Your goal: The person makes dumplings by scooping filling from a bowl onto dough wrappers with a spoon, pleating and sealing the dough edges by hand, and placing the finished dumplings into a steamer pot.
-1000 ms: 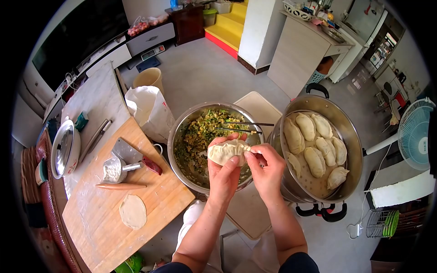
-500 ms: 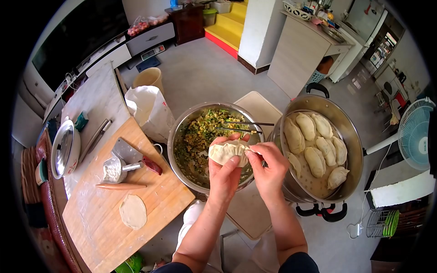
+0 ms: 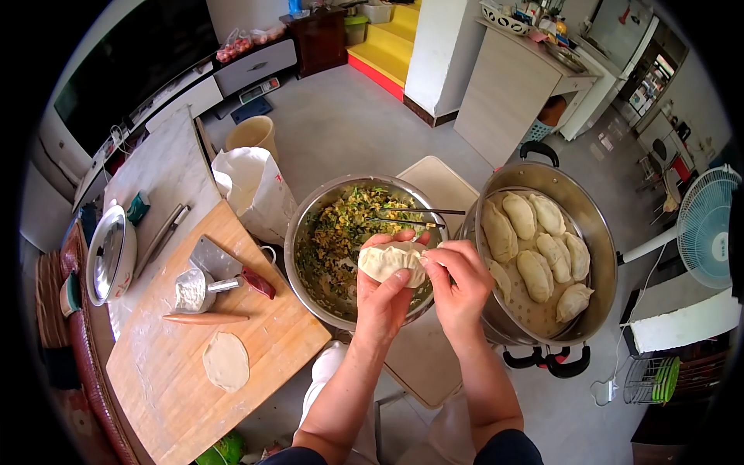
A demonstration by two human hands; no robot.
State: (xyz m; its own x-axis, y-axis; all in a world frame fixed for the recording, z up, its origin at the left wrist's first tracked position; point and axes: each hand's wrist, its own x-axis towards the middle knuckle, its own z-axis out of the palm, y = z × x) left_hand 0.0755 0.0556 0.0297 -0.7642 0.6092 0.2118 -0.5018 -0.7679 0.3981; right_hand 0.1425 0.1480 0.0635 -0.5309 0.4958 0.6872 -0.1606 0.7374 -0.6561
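Note:
A pleated dumpling (image 3: 390, 262) rests in my left hand (image 3: 381, 308), whose thumb presses its near side. My right hand (image 3: 459, 285) is closed, thumb and fingertips pinched at the dumpling's right end. Both hands are over the near right part of a steel bowl (image 3: 304, 298) of chopped green and yellow filling (image 3: 341, 217). Dark chopsticks (image 3: 422, 210) lie across the bowl's right side. Right of my hands, a steel steamer pot (image 3: 603, 256) holds several dumplings (image 3: 535, 277) on its perforated tray.
On the wooden board (image 3: 287, 333) at left lie a dough round (image 3: 226, 362), a cleaver (image 3: 215, 258), a flour cup (image 3: 194, 291) and a rolling pin (image 3: 205, 318). A white sack (image 3: 260, 194) stands behind the board. A fan (image 3: 707, 229) is at far right.
The dumpling and the fingers around it have shifted slightly right. My right hand's pinch stays at the dumpling's right end, its fingers a little changed in pose.

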